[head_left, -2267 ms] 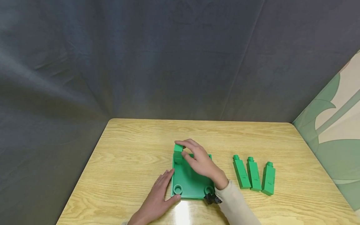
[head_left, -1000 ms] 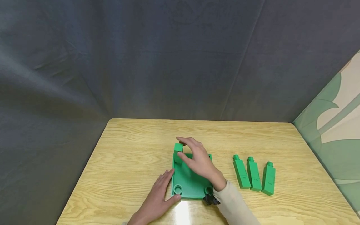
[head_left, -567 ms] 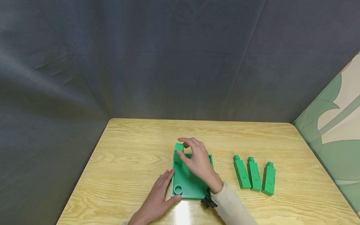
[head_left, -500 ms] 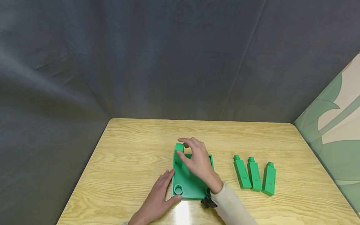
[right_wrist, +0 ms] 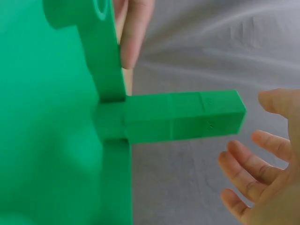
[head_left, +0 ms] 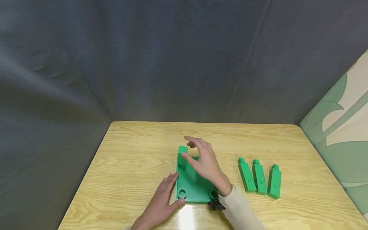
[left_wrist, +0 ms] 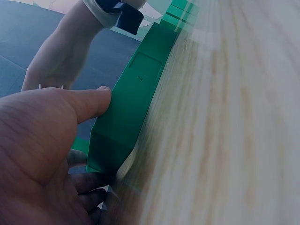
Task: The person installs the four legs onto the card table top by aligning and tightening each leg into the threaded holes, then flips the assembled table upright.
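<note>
A shallow green square base (head_left: 195, 188) lies on the table, with round sockets (head_left: 182, 193) at its near corners. One green square post (head_left: 182, 150) stands upright at its far-left corner. My left hand (head_left: 161, 204) grips the base by its near-left corner, thumb on the front wall and fingers along the left side; the left wrist view shows the thumb (left_wrist: 96, 104) pressed to the green wall. My right hand (head_left: 205, 161) is spread beside the post's top. In the right wrist view its fingers (right_wrist: 243, 178) are apart from the post (right_wrist: 183, 117), with a gap between.
To the right, three more green posts (head_left: 246, 177) with round knobbed ends lie side by side on the wooden table (head_left: 138, 159). A dark cloth (head_left: 184, 64) hangs behind the table, and a leaf-patterned cloth (head_left: 345, 127) hangs at the right.
My right hand has let go of the post; its fingers have opened and lifted up and to the right. The post stays standing in its corner. The left hand has not moved.
</note>
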`<state>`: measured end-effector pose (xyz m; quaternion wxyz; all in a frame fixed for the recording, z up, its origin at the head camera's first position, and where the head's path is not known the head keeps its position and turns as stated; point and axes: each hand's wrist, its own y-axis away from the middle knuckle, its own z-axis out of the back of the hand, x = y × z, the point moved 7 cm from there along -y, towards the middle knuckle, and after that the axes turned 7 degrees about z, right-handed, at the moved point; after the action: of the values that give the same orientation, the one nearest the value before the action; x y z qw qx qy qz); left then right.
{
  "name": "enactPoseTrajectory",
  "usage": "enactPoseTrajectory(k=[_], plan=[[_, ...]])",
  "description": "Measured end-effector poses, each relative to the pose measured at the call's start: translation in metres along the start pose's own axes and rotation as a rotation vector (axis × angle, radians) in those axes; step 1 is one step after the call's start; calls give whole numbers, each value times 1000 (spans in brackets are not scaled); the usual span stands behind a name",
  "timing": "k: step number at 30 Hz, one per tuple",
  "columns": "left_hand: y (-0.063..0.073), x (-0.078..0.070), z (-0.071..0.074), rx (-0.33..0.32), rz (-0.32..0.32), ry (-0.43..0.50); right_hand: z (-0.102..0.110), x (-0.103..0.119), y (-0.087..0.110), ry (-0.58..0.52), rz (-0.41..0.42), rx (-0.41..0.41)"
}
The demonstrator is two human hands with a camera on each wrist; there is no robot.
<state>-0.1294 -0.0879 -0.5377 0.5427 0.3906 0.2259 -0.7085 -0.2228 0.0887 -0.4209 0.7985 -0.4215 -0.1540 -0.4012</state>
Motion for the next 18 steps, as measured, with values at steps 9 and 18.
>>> enactPoseTrajectory(k=[9,18], plan=[[2,5,2,8,41,-3,27,-4,15,81,40,2],[2,3,2,8,24,7,70,-17,72,153,57,-149]])
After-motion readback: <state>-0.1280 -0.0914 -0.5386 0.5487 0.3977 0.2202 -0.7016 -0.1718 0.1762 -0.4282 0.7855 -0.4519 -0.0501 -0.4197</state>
